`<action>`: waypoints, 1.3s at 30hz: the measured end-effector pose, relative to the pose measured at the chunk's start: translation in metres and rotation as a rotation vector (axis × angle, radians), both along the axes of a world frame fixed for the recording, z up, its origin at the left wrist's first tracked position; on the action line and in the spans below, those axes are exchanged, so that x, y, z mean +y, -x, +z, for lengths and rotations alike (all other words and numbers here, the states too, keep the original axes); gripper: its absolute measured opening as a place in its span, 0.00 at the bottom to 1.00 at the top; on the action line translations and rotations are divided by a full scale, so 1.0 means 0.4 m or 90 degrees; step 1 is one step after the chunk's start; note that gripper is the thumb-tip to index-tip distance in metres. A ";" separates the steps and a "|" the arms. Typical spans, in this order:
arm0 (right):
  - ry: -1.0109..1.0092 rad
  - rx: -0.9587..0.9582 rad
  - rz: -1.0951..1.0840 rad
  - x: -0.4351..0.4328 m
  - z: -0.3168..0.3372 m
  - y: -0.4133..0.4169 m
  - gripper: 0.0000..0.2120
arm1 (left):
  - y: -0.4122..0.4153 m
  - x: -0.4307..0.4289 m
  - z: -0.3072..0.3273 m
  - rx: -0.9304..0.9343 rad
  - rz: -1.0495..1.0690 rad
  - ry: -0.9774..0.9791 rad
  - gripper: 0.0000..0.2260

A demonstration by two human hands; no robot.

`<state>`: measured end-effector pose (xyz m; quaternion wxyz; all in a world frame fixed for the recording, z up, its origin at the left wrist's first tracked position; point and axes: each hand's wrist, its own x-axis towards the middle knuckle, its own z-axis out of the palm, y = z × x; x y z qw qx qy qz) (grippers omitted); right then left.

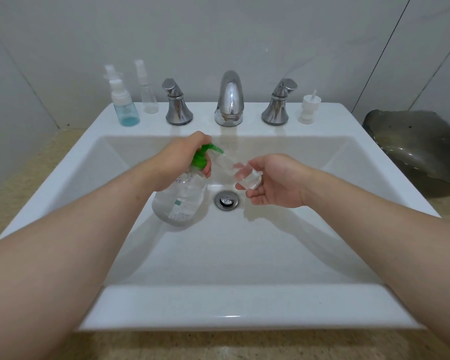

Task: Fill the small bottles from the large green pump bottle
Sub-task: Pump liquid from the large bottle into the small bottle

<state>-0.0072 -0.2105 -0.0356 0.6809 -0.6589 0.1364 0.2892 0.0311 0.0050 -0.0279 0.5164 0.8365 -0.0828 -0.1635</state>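
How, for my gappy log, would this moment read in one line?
left hand grips pump bottle; right hand holds small bottle at nozzle; over sink

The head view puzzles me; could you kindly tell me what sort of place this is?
Most likely a bathroom: a white sink with a drain, a chrome tap between two handles, and small spray bottles on the sink's ledge against a tiled wall.

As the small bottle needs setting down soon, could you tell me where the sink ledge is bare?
Bare: ledge either side of the faucet, up to the tap handles, and right of the pump cap. Crowded: left end, around the spray bottles.
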 end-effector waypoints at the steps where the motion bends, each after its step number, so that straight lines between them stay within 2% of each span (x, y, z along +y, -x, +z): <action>1: -0.001 -0.004 -0.007 0.001 0.002 0.001 0.13 | -0.004 0.001 -0.002 0.003 -0.003 -0.001 0.29; 8: 0.022 -0.002 -0.042 -0.003 0.003 -0.005 0.13 | -0.012 0.002 -0.007 0.002 -0.031 -0.023 0.33; 27: 0.018 -0.004 -0.028 0.009 0.002 0.003 0.10 | 0.001 -0.006 0.003 -0.031 -0.018 -0.047 0.26; 34: 0.019 -0.003 -0.030 0.008 -0.001 0.003 0.14 | -0.004 -0.003 -0.004 -0.015 -0.027 -0.022 0.28; 39: 0.014 -0.009 -0.039 0.008 0.006 0.006 0.11 | -0.007 -0.003 -0.004 -0.006 -0.035 -0.035 0.32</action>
